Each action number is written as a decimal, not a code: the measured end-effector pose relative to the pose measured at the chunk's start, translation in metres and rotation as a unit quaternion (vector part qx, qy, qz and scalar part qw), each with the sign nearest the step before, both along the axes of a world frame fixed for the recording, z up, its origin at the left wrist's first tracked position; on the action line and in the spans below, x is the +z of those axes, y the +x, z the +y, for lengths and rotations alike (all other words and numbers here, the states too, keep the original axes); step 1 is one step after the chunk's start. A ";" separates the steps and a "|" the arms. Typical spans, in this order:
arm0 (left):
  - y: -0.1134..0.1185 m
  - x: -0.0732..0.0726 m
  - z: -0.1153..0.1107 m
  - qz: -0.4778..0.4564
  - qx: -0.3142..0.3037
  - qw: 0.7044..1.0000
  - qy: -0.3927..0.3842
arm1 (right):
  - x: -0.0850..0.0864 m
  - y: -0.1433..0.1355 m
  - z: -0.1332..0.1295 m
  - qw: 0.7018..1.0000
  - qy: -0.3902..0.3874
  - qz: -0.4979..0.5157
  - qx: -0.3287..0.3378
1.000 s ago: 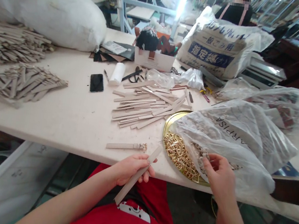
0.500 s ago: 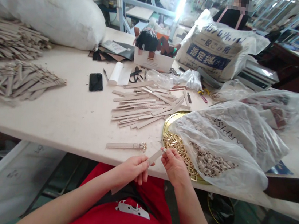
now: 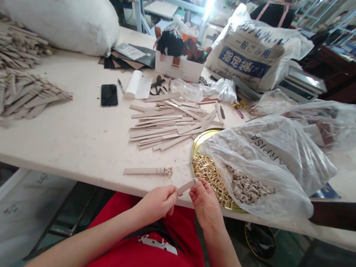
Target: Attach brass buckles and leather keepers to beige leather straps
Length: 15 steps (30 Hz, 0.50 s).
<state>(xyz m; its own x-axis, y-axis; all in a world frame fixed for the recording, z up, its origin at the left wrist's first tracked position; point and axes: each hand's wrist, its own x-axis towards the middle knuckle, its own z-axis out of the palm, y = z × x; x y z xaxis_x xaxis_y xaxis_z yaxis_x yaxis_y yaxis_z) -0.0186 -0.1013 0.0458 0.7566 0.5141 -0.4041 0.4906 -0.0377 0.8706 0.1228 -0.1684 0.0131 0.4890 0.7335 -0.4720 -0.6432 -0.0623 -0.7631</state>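
Observation:
My left hand (image 3: 159, 199) is closed around a beige strap (image 3: 185, 188), whose end sticks out past my thumb toward the right. At that end my right hand (image 3: 206, 201) pinches with thumb and fingertips; a small pale curved piece shows there, too small to make out fully. A finished-looking strap with a gold buckle (image 3: 147, 171) lies flat on the table just beyond my left hand. Close to my right hand, gold buckles (image 3: 207, 170) fill part of a round gold tray (image 3: 198, 145). A clear plastic bag (image 3: 279, 164) holding small beige loops (image 3: 248, 186) rests partly over the tray.
Loose beige strips (image 3: 165, 127) lie mid-table. Heaps of straps (image 3: 16, 92) are at the left, below a big white sack (image 3: 57, 3). A phone (image 3: 109, 95), paper roll (image 3: 133, 84), white box (image 3: 176, 68), printed bag (image 3: 250, 55) and scale (image 3: 302, 84) stand farther back.
The view has shifted slightly. My left hand has tilted the strap flatter, and more of its face shows. My right fingers still pinch at its end.

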 end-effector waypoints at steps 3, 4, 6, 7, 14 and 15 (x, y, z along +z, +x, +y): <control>-0.004 0.001 0.002 0.022 -0.029 0.999 0.028 | 0.000 -0.001 -0.004 0.993 -0.003 -0.097 0.061; -0.006 0.001 0.004 0.035 -0.044 0.997 0.061 | 0.000 -0.001 -0.006 0.986 -0.005 -0.138 0.090; -0.010 0.003 0.010 0.066 -0.085 0.985 0.137 | 0.002 0.000 -0.011 0.968 -0.013 -0.204 0.145; -0.013 0.005 0.013 0.080 -0.109 0.977 0.165 | 0.003 0.000 -0.013 0.959 -0.016 -0.226 0.168; -0.017 0.010 0.018 0.033 -0.132 0.982 0.128 | 0.010 -0.005 -0.012 0.936 -0.017 -0.210 0.281; -0.017 0.010 0.017 0.025 -0.110 0.989 0.091 | 0.009 -0.006 -0.011 0.942 -0.015 -0.195 0.272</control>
<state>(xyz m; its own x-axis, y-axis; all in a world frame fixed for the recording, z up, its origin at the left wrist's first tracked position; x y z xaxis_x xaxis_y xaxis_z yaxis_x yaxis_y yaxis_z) -0.0359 -0.0844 0.0554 0.8395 0.4068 -0.3602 0.4959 -0.3028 0.8139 0.1170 -0.1794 0.0221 0.1845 0.9147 -0.3596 -0.1802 -0.3281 -0.9273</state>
